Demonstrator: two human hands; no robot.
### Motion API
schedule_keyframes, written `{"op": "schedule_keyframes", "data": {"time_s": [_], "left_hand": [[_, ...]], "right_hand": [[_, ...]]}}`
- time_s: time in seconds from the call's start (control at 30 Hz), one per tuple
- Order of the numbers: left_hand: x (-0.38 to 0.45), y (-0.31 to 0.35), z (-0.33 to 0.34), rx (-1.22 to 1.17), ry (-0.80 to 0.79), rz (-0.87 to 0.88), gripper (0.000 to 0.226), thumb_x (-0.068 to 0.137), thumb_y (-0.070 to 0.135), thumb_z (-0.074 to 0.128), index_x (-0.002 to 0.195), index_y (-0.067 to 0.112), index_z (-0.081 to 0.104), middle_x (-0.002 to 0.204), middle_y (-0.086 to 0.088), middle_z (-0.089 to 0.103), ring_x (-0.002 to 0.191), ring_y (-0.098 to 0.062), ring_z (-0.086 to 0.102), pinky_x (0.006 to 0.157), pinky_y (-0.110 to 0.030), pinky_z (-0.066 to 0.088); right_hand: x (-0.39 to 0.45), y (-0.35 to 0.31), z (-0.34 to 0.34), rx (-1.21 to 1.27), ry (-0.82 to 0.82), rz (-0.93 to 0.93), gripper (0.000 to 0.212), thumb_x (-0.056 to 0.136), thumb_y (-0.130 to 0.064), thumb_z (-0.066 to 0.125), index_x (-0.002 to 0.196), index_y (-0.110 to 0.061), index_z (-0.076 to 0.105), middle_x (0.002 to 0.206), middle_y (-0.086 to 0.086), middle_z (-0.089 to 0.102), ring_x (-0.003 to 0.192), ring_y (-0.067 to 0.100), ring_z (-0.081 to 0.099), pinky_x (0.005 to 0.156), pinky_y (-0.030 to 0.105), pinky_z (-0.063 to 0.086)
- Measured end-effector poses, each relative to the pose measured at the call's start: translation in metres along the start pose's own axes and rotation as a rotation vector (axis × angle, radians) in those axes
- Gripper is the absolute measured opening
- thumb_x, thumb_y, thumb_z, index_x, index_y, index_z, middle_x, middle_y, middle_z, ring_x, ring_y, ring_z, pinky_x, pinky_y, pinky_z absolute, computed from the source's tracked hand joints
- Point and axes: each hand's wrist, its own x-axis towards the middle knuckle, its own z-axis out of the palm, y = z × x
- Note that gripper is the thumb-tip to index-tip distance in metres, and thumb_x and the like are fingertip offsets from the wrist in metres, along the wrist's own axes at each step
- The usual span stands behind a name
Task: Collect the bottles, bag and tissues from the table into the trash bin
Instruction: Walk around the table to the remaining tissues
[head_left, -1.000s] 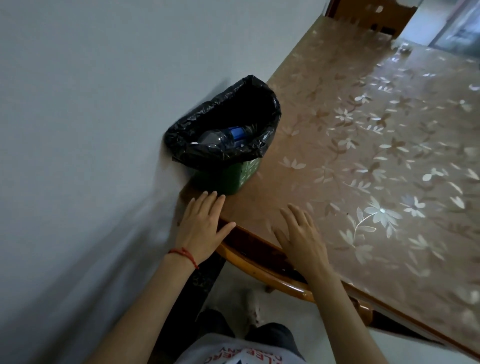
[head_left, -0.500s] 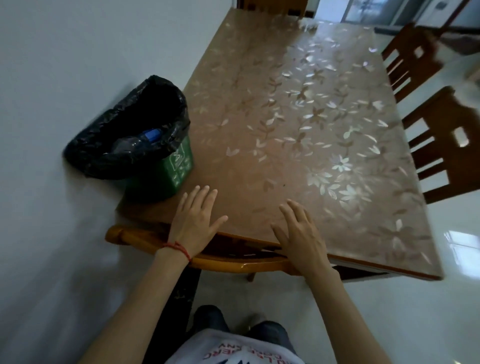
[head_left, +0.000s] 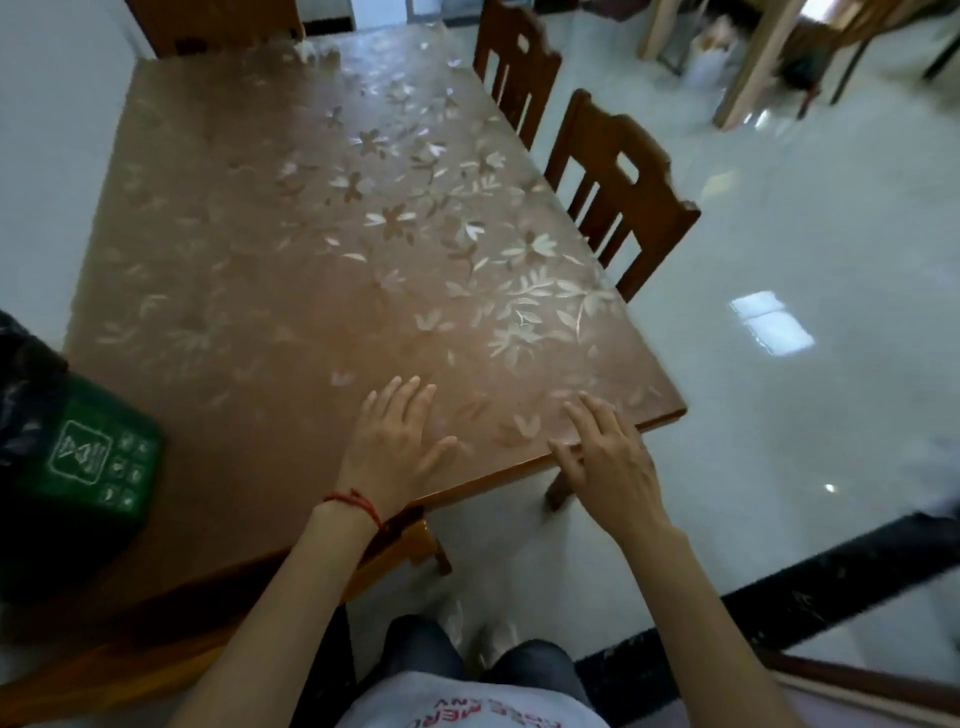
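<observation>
A green trash bin (head_left: 88, 467) lined with a black bag (head_left: 21, 379) stands on the table's near left corner, cut off by the frame edge; its inside is hidden. My left hand (head_left: 392, 447) lies flat on the flower-patterned table (head_left: 260, 234) near the front edge, fingers spread, holding nothing. My right hand (head_left: 608, 457) rests at the table's near right corner, fingers apart and empty. A small whitish thing (head_left: 306, 49), perhaps a tissue, lies at the far edge of the table; it is too blurred to tell.
Two wooden chairs (head_left: 618, 192) stand along the table's right side, another chair (head_left: 218, 26) at the far end. A white wall (head_left: 47, 130) runs along the left. Glossy tiled floor (head_left: 805, 312) spreads to the right, with more furniture legs (head_left: 753, 62) at the back.
The view has swung to the right: the bin has slid to the left frame edge and the chairs and floor have come into sight. Both hands stay flat on the table, now nearer its right corner.
</observation>
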Motion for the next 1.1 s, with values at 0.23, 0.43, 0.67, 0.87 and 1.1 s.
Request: {"op": "schedule_keyframes", "data": {"time_s": [0.23,0.43,0.67,0.87,1.1], "left_hand": [[0.061,0.057,0.013,0.018,-0.065,0.332,0.076,0.083,0.058,0.017,0.138,0.007,0.035,0.143,-0.015,0.040,0.136,-0.030,0.031,0.112,-0.044,0.021],[0.105,0.100,0.029,0.043,-0.126,0.570,0.079,0.084,0.061,0.013,0.140,0.008,0.029,0.147,-0.015,0.034,0.139,-0.029,0.026,0.114,-0.042,0.014],[0.131,0.158,0.048,0.034,-0.161,0.733,0.076,0.083,0.058,0.019,0.140,0.010,0.032,0.147,-0.014,0.034,0.138,-0.030,0.026,0.114,-0.041,0.013],[0.152,0.224,0.062,-0.025,-0.202,0.787,0.065,0.091,0.050,0.035,0.141,0.010,0.029,0.149,-0.014,0.030,0.140,-0.030,0.020,0.115,-0.042,0.012],[0.201,0.323,0.070,-0.037,-0.113,0.774,0.067,0.085,0.052,0.037,0.130,0.003,0.046,0.132,-0.022,0.051,0.126,-0.041,0.042,0.104,-0.051,0.035]], "right_hand": [[-0.021,0.048,-0.024,-0.049,0.106,0.303,0.044,0.083,-0.028,0.065,0.118,-0.002,0.056,0.122,0.020,0.058,0.114,0.035,0.054,0.091,0.045,0.047],[-0.055,0.076,-0.035,-0.080,0.188,0.563,0.042,0.084,-0.025,0.064,0.118,-0.001,0.056,0.124,0.022,0.056,0.117,0.037,0.052,0.091,0.048,0.046],[-0.085,0.113,-0.044,-0.095,0.250,0.729,0.044,0.085,-0.025,0.063,0.119,0.001,0.056,0.125,0.022,0.055,0.118,0.036,0.051,0.094,0.048,0.044],[-0.092,0.166,-0.060,-0.081,0.294,0.788,0.045,0.086,-0.026,0.061,0.122,0.000,0.053,0.129,0.021,0.053,0.123,0.035,0.047,0.097,0.048,0.041],[-0.079,0.263,-0.104,-0.110,0.341,0.767,0.043,0.085,-0.025,0.064,0.119,0.000,0.056,0.126,0.022,0.055,0.119,0.036,0.050,0.093,0.049,0.044]]}}
